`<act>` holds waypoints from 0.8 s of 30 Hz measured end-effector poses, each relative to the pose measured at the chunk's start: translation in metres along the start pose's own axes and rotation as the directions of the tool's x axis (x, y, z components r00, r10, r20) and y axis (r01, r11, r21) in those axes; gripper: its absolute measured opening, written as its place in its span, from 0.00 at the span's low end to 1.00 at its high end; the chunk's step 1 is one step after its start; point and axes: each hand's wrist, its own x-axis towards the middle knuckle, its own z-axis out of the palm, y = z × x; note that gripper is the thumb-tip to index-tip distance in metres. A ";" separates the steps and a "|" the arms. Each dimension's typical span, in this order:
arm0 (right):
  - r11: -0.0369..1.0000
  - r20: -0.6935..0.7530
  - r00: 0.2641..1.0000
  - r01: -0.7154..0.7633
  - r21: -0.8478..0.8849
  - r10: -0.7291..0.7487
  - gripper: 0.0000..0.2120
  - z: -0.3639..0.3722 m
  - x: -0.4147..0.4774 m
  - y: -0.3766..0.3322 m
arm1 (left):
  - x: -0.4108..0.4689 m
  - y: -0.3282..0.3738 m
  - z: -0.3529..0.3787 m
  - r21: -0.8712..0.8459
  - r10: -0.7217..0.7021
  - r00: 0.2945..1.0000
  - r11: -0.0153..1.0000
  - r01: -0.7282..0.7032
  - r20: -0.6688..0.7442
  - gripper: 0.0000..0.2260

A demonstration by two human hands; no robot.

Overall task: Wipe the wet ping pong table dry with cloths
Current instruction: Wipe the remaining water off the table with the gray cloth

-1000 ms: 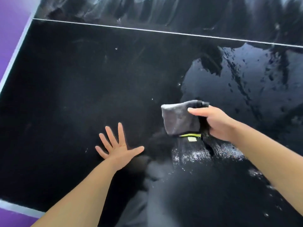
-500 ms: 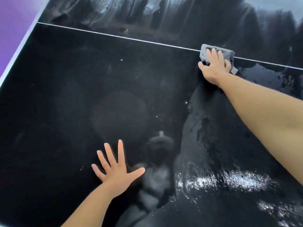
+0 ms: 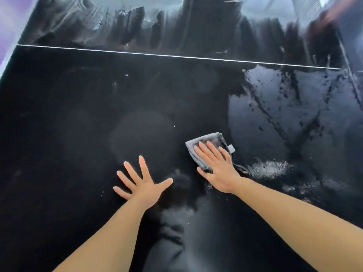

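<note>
The black ping pong table (image 3: 78, 118) fills the view, dull and dry on the left, glossy with water on the right. A folded grey cloth (image 3: 208, 141) with a small white tag lies flat on it near the middle. My right hand (image 3: 216, 165) presses on the cloth with straight fingers. My left hand (image 3: 140, 182) rests flat on the dry surface to the left, fingers spread, holding nothing. A frothy wet streak (image 3: 269, 167) sits just right of the cloth.
A thin white line (image 3: 176, 55) crosses the table far from me; beyond it the surface is streaked with water. A wide wet patch (image 3: 284, 107) covers the right side. The table's white edge (image 3: 5, 63) runs along the left, with purple floor past it.
My right hand has drawn the cloth back from the white line toward me, down to the middle of the table. The left hand has stayed flat in place.
</note>
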 end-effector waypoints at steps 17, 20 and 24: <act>0.914 0.047 0.978 -0.209 0.349 0.205 0.27 0.171 -0.258 -0.183 | -0.024 -0.069 0.035 0.204 0.463 0.885 0.873 -0.444 -0.057 0.39; 0.534 0.168 0.932 -0.325 0.780 0.322 0.20 0.153 -0.258 -0.193 | -0.049 -0.093 0.066 0.268 0.550 0.834 0.812 -0.519 -0.050 0.35; -0.447 0.498 0.733 -0.291 0.846 0.463 0.16 0.103 -0.268 -0.187 | -0.090 -0.105 0.103 0.190 0.637 0.771 0.758 -0.624 -0.005 0.27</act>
